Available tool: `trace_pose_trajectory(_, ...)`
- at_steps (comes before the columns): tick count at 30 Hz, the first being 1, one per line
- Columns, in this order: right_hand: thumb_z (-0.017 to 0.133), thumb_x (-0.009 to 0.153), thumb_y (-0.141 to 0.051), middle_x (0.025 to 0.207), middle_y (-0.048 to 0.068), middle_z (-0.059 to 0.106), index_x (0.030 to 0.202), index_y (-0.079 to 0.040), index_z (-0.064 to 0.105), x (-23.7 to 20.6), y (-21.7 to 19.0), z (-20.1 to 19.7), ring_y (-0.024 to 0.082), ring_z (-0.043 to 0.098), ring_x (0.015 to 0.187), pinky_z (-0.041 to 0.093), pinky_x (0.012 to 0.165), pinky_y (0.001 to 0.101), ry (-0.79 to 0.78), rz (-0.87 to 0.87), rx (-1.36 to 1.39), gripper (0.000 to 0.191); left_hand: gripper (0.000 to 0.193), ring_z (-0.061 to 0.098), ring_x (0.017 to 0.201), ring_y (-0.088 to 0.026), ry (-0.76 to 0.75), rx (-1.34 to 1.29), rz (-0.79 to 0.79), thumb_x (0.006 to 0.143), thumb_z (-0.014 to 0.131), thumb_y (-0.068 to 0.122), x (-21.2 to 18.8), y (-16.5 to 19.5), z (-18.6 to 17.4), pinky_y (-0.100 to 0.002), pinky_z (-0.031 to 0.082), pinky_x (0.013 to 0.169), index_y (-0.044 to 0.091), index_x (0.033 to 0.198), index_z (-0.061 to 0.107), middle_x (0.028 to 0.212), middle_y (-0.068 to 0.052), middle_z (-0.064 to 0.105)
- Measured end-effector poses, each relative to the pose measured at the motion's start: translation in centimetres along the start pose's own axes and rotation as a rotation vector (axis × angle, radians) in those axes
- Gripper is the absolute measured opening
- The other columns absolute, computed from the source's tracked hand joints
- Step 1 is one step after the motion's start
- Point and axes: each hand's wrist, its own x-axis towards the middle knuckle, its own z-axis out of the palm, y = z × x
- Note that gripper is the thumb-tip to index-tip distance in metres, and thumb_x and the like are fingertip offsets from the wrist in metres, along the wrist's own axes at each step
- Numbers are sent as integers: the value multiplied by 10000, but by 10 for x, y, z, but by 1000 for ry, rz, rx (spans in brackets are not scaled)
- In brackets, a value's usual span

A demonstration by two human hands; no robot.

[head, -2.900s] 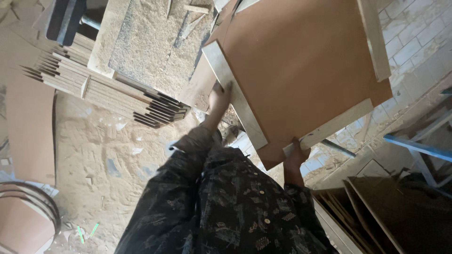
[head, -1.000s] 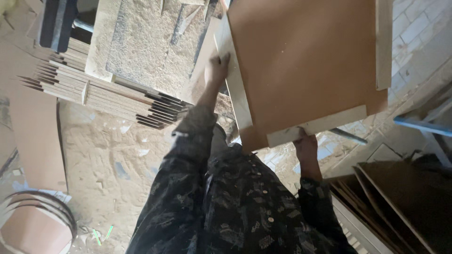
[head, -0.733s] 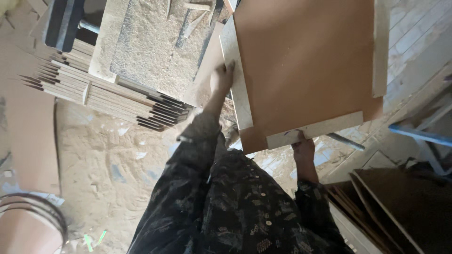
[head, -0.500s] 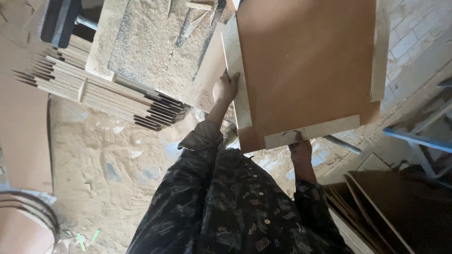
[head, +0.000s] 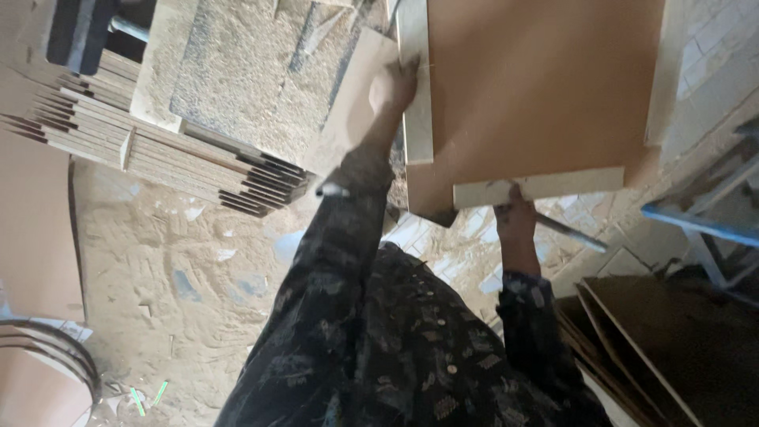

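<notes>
I hold a large brown fibreboard panel (head: 545, 87) framed with pale wooden strips, lifted in front of me above the floor. My left hand (head: 391, 83) grips the pale strip along the panel's left edge. Lower down, my right hand (head: 512, 215) grips the pale strip along its bottom edge from beneath. Both sleeves are dark with a pattern. The panel's top runs out of view.
A stack of thin boards (head: 158, 150) lies at the left on a sawdust-covered floor (head: 198, 269). Brown sheets (head: 656, 348) lean at the lower right, next to a blue metal frame (head: 704, 225). A round brown piece (head: 39, 379) sits at the lower left.
The panel has turned from a tilted position to nearly square with the view and risen slightly. My left hand has slid up its left strip; my right hand stays on the bottom strip.
</notes>
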Motion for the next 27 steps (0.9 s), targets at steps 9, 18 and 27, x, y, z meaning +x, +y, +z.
trace_pose_trajectory(9, 654, 995, -242, 1244, 75, 661, 1326, -112, 552, -65, 37, -66, 247, 639, 1186, 528, 1010, 449, -21, 162, 79, 370, 607, 735, 857, -418, 65, 11, 77, 951, 568, 613, -64, -88, 4, -520, 560, 776, 42, 961, 773, 885, -240, 734)
trace_pose_trajectory(18, 672, 990, -276, 1305, 53, 657, 1365, -164, 544, -66, 72, -64, 247, 612, 1252, 503, 1059, 470, 16, 155, 144, 411, 591, 757, 797, -370, 43, -47, 55, 942, 545, 633, -44, -97, 0, -508, 573, 717, 89, 950, 774, 841, -176, 762)
trace_pose_trajectory(27, 705, 961, -293, 1309, 53, 652, 1357, -151, 556, -62, 75, -44, 244, 623, 1254, 473, 1108, 468, 24, 230, 224, 446, 462, 737, 814, -419, 178, 191, -20, 1060, 460, 477, -129, -124, 33, -539, 581, 746, 75, 1121, 678, 858, -232, 744)
